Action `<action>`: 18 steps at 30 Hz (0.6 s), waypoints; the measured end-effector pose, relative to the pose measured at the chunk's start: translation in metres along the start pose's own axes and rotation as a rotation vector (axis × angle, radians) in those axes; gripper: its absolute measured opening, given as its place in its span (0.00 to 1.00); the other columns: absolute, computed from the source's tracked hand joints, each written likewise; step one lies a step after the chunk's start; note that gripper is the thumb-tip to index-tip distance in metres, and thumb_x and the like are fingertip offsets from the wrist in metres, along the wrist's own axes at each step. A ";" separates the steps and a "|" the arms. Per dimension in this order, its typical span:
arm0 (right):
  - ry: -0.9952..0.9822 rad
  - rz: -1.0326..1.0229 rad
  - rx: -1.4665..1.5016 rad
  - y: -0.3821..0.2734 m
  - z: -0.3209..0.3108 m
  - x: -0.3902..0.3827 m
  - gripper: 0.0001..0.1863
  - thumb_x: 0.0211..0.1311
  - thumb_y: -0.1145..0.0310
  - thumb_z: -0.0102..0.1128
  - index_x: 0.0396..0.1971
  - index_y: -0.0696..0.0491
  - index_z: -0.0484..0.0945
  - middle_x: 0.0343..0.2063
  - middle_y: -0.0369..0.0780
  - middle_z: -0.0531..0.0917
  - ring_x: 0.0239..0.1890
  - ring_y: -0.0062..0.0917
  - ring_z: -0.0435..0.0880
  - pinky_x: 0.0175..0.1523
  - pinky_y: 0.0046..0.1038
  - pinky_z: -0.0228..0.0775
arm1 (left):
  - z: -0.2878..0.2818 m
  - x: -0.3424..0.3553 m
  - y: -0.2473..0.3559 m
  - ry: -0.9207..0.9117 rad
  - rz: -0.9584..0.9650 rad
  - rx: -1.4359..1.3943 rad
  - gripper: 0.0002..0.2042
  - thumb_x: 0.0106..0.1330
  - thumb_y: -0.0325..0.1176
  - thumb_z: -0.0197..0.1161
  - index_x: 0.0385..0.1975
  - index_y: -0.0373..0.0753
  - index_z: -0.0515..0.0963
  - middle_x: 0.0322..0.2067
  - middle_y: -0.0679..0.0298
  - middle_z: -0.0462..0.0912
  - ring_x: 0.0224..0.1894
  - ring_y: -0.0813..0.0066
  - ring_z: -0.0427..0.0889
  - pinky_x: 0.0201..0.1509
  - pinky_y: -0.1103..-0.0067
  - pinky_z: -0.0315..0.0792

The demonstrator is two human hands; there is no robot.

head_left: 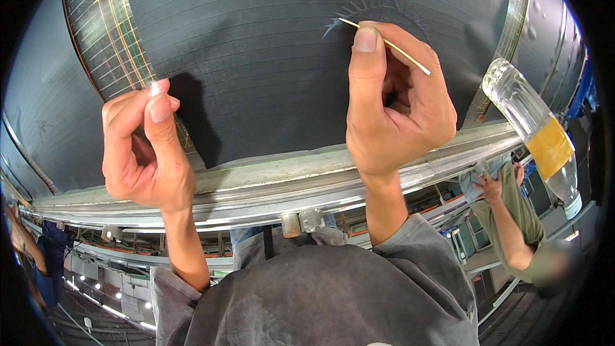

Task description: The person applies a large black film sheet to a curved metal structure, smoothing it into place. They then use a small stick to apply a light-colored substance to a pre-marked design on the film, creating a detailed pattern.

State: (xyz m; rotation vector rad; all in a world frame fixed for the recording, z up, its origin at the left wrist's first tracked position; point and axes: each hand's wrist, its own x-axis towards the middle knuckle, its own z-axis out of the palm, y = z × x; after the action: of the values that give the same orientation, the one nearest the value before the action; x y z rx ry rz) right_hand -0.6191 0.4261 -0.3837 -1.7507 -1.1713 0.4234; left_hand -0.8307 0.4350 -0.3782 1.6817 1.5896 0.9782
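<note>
My right hand (pixel 400 99) is closed, pinching a thin, pale wooden stick (pixel 413 63) between thumb and forefinger. The stick slants over a dark, finely ribbed sheet (pixel 275 70); its left tip is beside a small grey-blue mark (pixel 331 27). From that mark a spiky, curved pale pattern (pixel 365 8) runs on, partly behind my hand. My left hand (pixel 148 147) is raised near the sheet's left edge, thumb and fingers pressed together. A tiny whitish glint shows at those fingertips, too small to name. Under it, a band of crossing yellow and white strands (pixel 112 16) borders the sheet.
A clear plastic bottle with a yellow label (pixel 549 147) lies at the right by the metal rail (pixel 275 182) along the sheet's near edge. Two other people (pixel 512 218) are nearby, one at the right, one at the far left (pixel 45 263). More dark panels flank both sides.
</note>
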 end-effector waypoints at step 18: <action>0.002 0.029 0.000 -0.003 0.003 0.000 0.06 0.51 0.83 0.69 0.28 0.57 0.85 0.23 0.34 0.85 0.15 0.07 0.70 0.17 0.13 0.50 | -0.002 -0.001 -0.002 0.004 -0.009 -0.004 0.06 0.71 0.26 0.62 0.37 0.29 0.81 0.29 0.60 0.83 0.35 0.73 0.78 0.44 0.78 0.72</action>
State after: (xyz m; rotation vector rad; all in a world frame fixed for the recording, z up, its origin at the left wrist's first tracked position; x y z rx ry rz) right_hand -0.6230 0.4274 -0.3825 -1.7697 -1.1460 0.4393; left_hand -0.8337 0.4341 -0.3789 1.6693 1.5957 0.9803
